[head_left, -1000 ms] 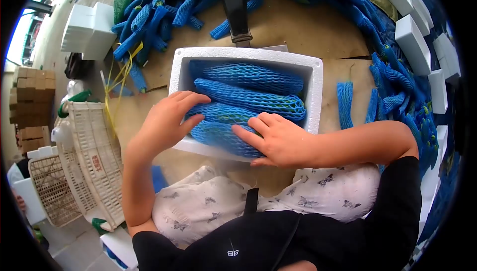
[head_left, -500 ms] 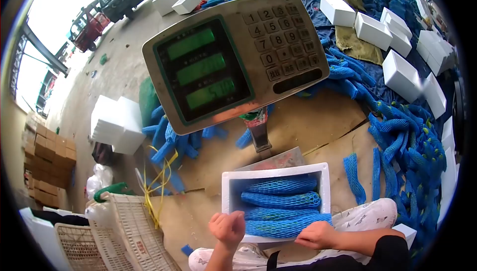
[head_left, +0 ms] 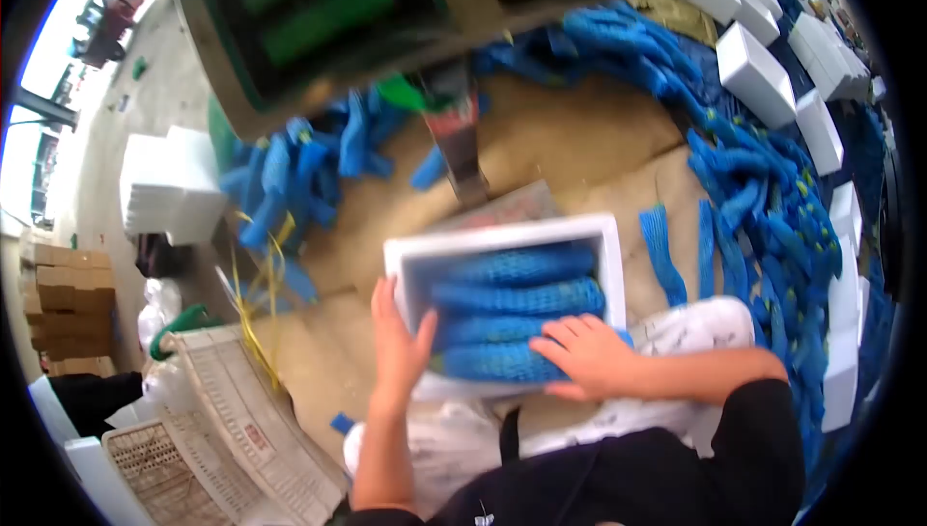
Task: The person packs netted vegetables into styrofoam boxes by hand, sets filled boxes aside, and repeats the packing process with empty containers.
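A white foam box [head_left: 610, 280] stands in front of me, holding several long pieces in blue foam netting [head_left: 517, 296], laid side by side. My left hand [head_left: 398, 347] is at the box's left wall, thumb and fingers stretched apart around the rim. My right hand [head_left: 589, 357] rests on the right end of the nearest netted pieces, palm down, fingers extended. What the netting wraps is mostly hidden. Beyond the box rises a scale's post [head_left: 462, 154] with its blurred display panel [head_left: 406, 14] on top.
Loose blue-netted pieces [head_left: 763, 207] are heaped on the right, others [head_left: 290, 174] behind on the left. White foam boxes [head_left: 753, 72] stand at the far right and a stack [head_left: 174, 183] at the left. Plastic crates [head_left: 241, 410], yellow straps [head_left: 256, 304] and cartons [head_left: 72, 299] lie left.
My view has tilted downward, so the scale panel sits higher. My left hand has unclenched and moved to the box's left wall. My right hand has spread its fingers over the netted pieces.
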`<move>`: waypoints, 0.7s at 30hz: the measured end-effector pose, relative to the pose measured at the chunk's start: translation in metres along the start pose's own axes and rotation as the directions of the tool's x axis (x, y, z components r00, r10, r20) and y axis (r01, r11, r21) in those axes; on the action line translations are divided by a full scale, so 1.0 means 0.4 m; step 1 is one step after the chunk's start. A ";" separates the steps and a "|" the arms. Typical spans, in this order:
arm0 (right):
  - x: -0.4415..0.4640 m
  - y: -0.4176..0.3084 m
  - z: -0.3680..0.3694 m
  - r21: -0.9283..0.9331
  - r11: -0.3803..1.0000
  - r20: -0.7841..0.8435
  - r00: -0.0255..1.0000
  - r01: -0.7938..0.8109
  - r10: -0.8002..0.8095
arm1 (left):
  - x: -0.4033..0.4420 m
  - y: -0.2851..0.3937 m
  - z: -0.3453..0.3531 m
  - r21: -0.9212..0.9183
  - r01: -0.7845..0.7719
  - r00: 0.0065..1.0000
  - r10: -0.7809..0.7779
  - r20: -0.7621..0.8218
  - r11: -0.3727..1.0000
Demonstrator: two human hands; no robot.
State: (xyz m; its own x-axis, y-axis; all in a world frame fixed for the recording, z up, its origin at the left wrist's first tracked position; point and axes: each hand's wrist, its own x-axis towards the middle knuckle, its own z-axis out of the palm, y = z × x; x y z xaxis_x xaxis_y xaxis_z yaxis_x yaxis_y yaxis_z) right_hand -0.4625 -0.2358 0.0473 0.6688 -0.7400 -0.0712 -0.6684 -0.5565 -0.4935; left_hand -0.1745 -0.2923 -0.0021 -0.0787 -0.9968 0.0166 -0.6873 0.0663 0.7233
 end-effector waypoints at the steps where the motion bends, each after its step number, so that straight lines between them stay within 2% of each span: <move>1: -0.003 0.008 0.024 -0.033 0.999 0.127 0.992 -0.023 0.027 | -0.013 -0.002 0.011 0.079 -0.005 0.993 -0.004 0.117 0.997; 2: -0.008 0.009 0.049 -0.074 0.997 0.227 0.973 -0.019 0.035 | -0.013 0.009 0.007 0.138 0.003 0.992 -0.021 0.127 0.990; 3: -0.016 0.021 0.059 -0.089 0.996 0.233 0.973 0.031 -0.010 | -0.005 0.011 -0.011 0.173 0.031 0.984 -0.061 0.169 0.984; 4: -0.008 0.044 0.059 -0.123 0.988 0.223 0.973 0.091 -0.062 | 0.001 -0.020 -0.032 0.190 -0.011 0.979 -0.028 0.204 0.982; 6: 0.021 0.061 0.017 -0.034 0.994 0.293 0.952 0.099 -0.085 | -0.003 0.009 -0.053 0.223 0.138 0.943 -0.197 0.268 0.965; 8: 0.019 0.058 0.010 -0.062 0.992 0.368 0.926 0.112 -0.082 | -0.031 0.030 -0.055 0.225 0.191 0.933 -0.248 0.261 0.956; 10: -0.006 0.050 0.029 0.098 0.994 0.346 0.935 0.045 -0.077 | -0.065 0.037 -0.053 0.224 0.249 0.922 -0.302 0.243 0.942; 12: -0.026 0.055 0.055 0.158 0.986 0.307 0.946 0.054 -0.101 | -0.091 0.055 -0.054 0.391 -0.055 0.972 -0.040 0.230 0.919; 13: -0.024 0.063 0.075 0.134 0.985 0.250 0.959 0.105 -0.137 | -0.102 0.076 -0.030 0.516 -0.060 0.974 -0.062 0.216 0.854; 15: -0.018 0.063 0.095 0.101 0.979 0.174 0.966 0.178 -0.193 | -0.082 0.071 -0.018 0.582 -0.090 0.974 -0.051 0.221 0.808; 16: -0.028 0.066 0.087 0.109 0.978 0.185 0.963 0.177 -0.195 | -0.074 0.064 -0.018 0.645 -0.122 0.975 -0.031 0.221 0.754; 18: -0.029 0.067 0.040 0.223 0.968 0.199 0.967 0.112 -0.158 | -0.065 0.059 -0.044 0.614 -0.123 0.974 -0.022 0.224 0.780; 19: -0.053 0.093 0.002 0.048 0.981 0.140 0.971 0.187 -0.192 | -0.064 0.068 -0.062 0.633 -0.318 0.938 0.139 0.316 0.706; 20: -0.073 0.110 -0.038 -0.092 0.986 0.239 0.964 0.142 -0.116 | -0.060 0.065 -0.075 0.626 -0.496 0.866 0.285 0.412 0.602; 21: -0.069 0.115 -0.072 -0.111 0.992 0.489 0.872 0.056 0.006 | -0.052 0.037 -0.080 0.505 -0.542 0.827 0.319 0.463 0.672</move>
State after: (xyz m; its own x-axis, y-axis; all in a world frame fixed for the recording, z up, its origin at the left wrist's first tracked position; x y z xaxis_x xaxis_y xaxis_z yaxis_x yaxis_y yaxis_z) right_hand -0.5212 -0.2521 0.0517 0.7387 -0.4637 -0.4892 -0.6620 -0.6357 -0.3971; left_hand -0.1599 -0.2722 0.0301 -0.6189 -0.7819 -0.0753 -0.7836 0.6078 0.1287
